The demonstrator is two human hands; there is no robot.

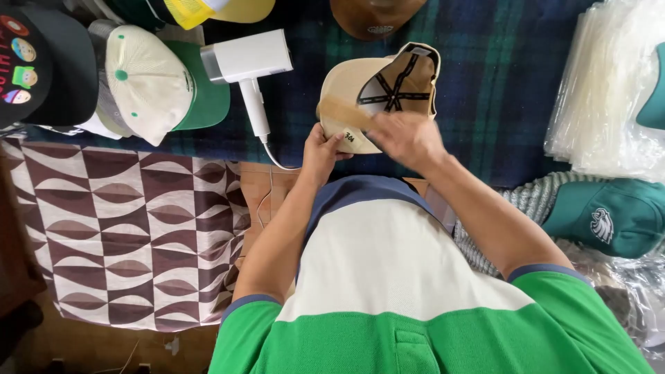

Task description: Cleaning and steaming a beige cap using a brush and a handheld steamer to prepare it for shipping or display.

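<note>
A cream and brown baseball cap (377, 86) lies upside down over the dark plaid cloth (499, 90), its inside and black seam tape showing. My left hand (323, 151) grips the cap's near edge by the brim. My right hand (409, 138) is at the cap's lower right edge, fingers blurred, with a tan strip (343, 111) of cardboard or tape stretching from it across the brim. Both forearms reach out from my green, white and blue shirt.
A white hand-held steamer (251, 66) with its cord lies left of the cap. A cream and green cap (156, 86) and a black cap (41, 62) sit far left. A stack of clear plastic bags (609, 90) and a green cap (609, 218) are at right.
</note>
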